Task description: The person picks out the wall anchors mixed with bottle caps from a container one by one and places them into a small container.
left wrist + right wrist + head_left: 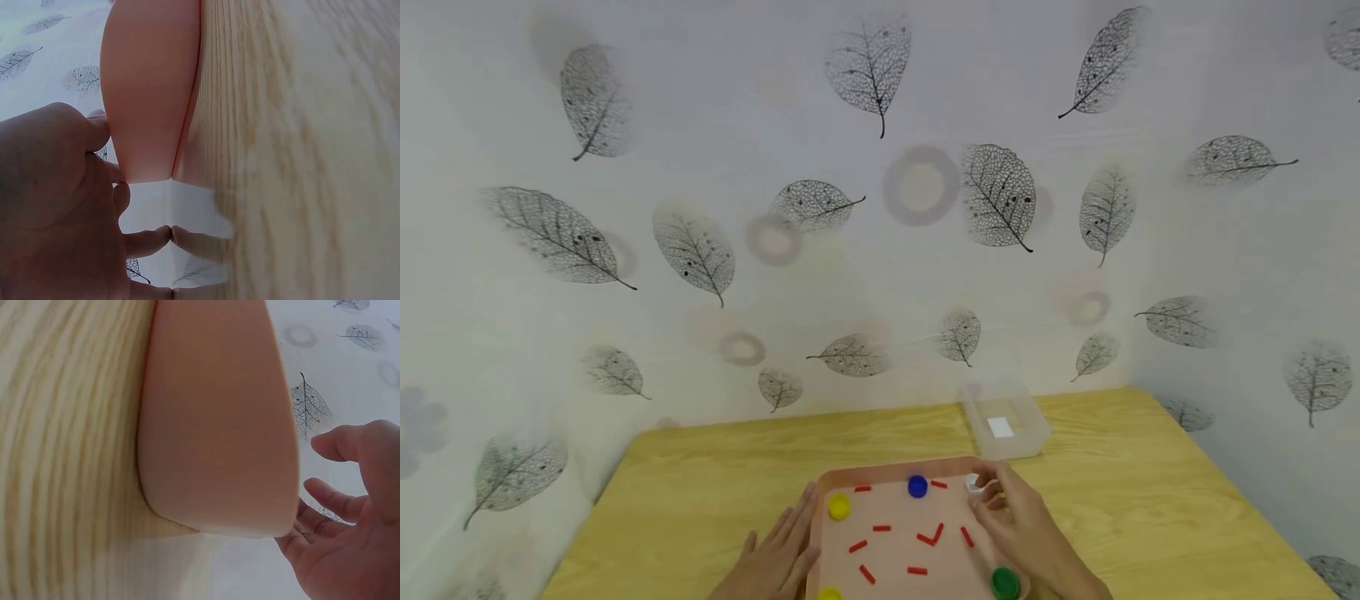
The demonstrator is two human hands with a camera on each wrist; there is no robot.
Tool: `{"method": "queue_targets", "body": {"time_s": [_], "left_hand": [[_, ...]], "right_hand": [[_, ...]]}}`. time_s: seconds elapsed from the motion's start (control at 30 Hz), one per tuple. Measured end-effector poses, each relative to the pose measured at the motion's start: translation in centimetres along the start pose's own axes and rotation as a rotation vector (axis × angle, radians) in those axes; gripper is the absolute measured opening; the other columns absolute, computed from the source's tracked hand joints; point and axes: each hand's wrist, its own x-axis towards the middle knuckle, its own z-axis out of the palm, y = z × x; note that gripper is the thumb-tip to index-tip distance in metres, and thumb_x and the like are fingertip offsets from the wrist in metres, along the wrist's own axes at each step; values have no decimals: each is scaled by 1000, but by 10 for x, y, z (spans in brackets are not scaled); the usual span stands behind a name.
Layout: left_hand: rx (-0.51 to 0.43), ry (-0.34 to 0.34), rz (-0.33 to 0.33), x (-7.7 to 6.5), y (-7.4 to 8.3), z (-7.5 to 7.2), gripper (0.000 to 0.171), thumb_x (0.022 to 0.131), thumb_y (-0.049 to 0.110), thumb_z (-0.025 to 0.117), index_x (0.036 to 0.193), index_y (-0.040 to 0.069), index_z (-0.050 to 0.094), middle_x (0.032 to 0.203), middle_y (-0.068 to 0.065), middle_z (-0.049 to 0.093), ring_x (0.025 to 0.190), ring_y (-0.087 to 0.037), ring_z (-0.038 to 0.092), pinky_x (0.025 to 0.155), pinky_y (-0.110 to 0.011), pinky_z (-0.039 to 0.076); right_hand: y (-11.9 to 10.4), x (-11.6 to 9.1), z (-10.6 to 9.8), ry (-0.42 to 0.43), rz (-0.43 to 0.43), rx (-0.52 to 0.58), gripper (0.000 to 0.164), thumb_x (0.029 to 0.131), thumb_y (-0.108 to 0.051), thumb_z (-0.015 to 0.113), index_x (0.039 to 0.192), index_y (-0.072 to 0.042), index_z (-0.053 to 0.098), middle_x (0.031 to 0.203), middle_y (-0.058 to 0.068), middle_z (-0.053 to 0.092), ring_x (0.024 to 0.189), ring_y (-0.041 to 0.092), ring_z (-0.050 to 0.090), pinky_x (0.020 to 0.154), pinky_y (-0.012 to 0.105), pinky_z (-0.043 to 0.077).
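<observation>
The left hand (777,554), unclenched, rests straight-fingered against the pink tray (898,469); the right hand (1022,525) bends over a white cap (970,482), grip unclear. Behind stands a clear box (1011,447).

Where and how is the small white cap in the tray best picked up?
Probably by pinching the round edge of the white cap from above, coming over the near side: it sits low inside the tray, near the far right corner, where walls crowd its other sides.
</observation>
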Motion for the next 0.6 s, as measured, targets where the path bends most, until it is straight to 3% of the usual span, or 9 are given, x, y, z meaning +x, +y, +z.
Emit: {"method": "queue_targets", "body": {"time_s": [0.17, 0.33, 0.47, 0.6], "left_hand": [[99, -5, 40, -6, 1, -1, 77, 94, 66, 24, 153, 24, -2, 159, 4, -1, 139, -35, 25, 89, -80, 19], [201, -18, 88, -13, 0, -1, 96, 83, 79, 31, 154, 20, 3, 159, 1, -3, 140, -34, 22, 90, -79, 20], [133, -23, 48, -9, 0, -2, 87, 88, 74, 27, 154, 22, 2, 159, 1, 0, 139, -35, 23, 90, -79, 18], [52, -33, -6, -3, 0, -2, 73, 95, 64, 20, 153, 26, -1, 159, 1, 4, 139, -36, 24, 90, -80, 16]], "right_hand": [[4, 0, 6, -67, -56, -49, 18, 91, -11, 64, 106, -10, 55, 84, -4, 57, 75, 10, 56, 63, 23, 52], [7, 0, 11, -71, -149, -144, 18, 88, -6, 65, 103, -10, 56, 83, -5, 56, 73, 6, 54, 62, 21, 51], [7, -1, 12, -77, -212, -254, 15, 86, -7, 68, 97, -9, 57, 83, -5, 55, 73, 4, 52, 62, 22, 49], [7, -4, 12, -135, -190, -367, 12, 88, -14, 67, 93, -14, 57, 84, -8, 50, 73, 3, 48, 62, 22, 47]]}}
